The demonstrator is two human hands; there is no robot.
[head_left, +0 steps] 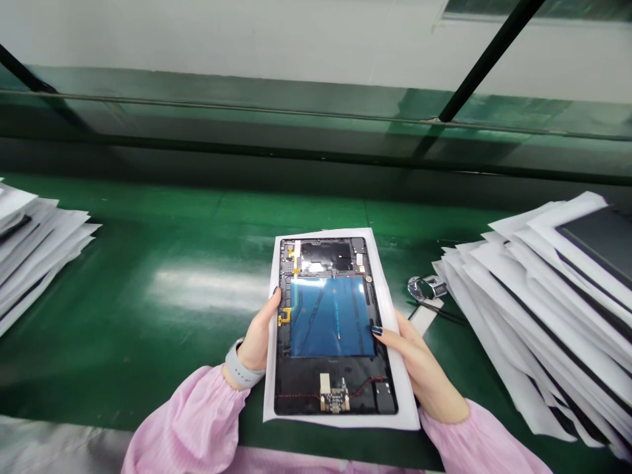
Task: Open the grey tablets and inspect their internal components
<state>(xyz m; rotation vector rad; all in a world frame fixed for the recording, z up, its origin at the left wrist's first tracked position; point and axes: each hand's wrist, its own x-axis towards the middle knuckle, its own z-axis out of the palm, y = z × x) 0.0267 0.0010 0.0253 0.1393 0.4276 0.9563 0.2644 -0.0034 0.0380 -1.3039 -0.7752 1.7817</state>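
Between my two hands is an opened tablet housing (306, 375), its inside facing up, with a white sheet (402, 395) under it. A shiny blue film (330, 316) covers its middle. A small circuit board (336, 398) with red wires sits at the near end, and yellow flex cables show along the left side. My left hand (261, 332) grips the left edge, thumb on the rim. My right hand (419, 362) grips the right edge, its thumb on the frame beside the film. The other fingers of both hands are hidden beneath the sheet.
On the right of the green table (148, 355) leans a tall stack of white sheets (533, 296) with dark panels between them. Another such stack (44, 250) lies at the left. A shiny metal object with a black cord (427, 288) lies near the right stack. A ledge runs along the back.
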